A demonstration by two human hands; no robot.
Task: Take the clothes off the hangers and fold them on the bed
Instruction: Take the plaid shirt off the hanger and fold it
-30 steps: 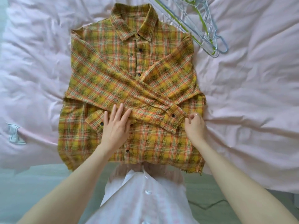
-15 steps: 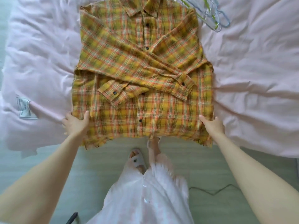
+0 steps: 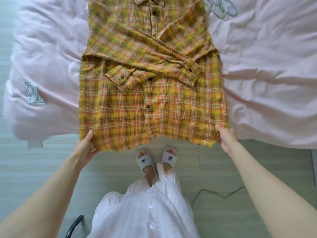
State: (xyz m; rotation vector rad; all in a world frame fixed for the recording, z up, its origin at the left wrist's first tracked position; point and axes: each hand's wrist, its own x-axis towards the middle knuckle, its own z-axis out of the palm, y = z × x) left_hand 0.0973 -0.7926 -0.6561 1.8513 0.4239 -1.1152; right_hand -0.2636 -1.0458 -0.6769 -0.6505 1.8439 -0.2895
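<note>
A yellow and orange plaid shirt (image 3: 151, 103) lies face up on the pink bed (image 3: 267, 83), buttoned, with both sleeves folded across its front. Its frayed hem hangs just over the bed's near edge. My left hand (image 3: 85, 146) grips the hem's left corner, thumb on top of the cloth. My right hand (image 3: 225, 139) pinches the hem's right corner. The collar is cut off by the top of the frame.
Several empty wire hangers (image 3: 221, 7) lie on the bed beyond the shirt's right shoulder. A white care label (image 3: 33, 93) sticks out of the duvet at the left. My slippered feet (image 3: 157, 160) stand on the grey-green floor, with a cable (image 3: 221, 194) to their right.
My hands left the crossed sleeves and moved down to the shirt's two bottom corners, taking hold of the hem. The view has tilted down, and the hem now sits lifted at the bed's edge.
</note>
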